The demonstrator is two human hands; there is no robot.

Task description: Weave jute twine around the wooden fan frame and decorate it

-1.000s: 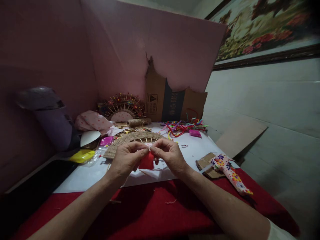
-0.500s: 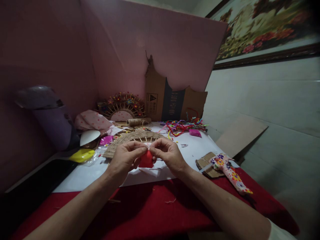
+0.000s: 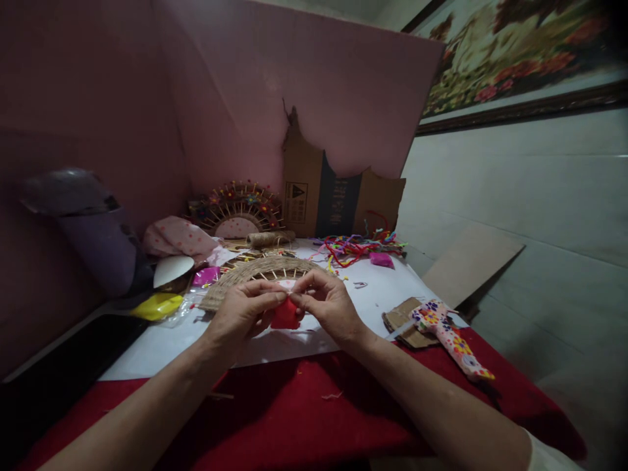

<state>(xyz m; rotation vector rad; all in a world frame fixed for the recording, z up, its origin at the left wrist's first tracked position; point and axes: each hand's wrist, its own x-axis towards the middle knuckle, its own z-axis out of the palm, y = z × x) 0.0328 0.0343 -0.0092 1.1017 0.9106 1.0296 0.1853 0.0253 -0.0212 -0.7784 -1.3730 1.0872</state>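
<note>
Both hands meet over the middle of the table, pinching the top edge of a small red packet [image 3: 284,315]. My left hand [image 3: 243,311] has thumb and forefinger pressed together at the packet's upper left. Close against it, my right hand [image 3: 330,304] pinches the same edge from the right. The packet hangs below the fingertips, and whatever lies between them is too small to make out. Just behind the hands lies a twine-wrapped arch [image 3: 230,286] with short sticks along its inner curve.
Behind stand a finished-looking stick arch [image 3: 240,226] and torn cardboard [image 3: 301,176]. Coloured pipe cleaners [image 3: 353,248] and a pink packet [image 3: 381,260] lie back right. Nearer right is a glue gun in flowered wrapping [image 3: 451,337] on cardboard. A yellow packet [image 3: 159,305] lies left.
Fingertips have drawn slightly closer together on the packet's top edge. The whole view has shifted a little; the packet stays held in both hands.
</note>
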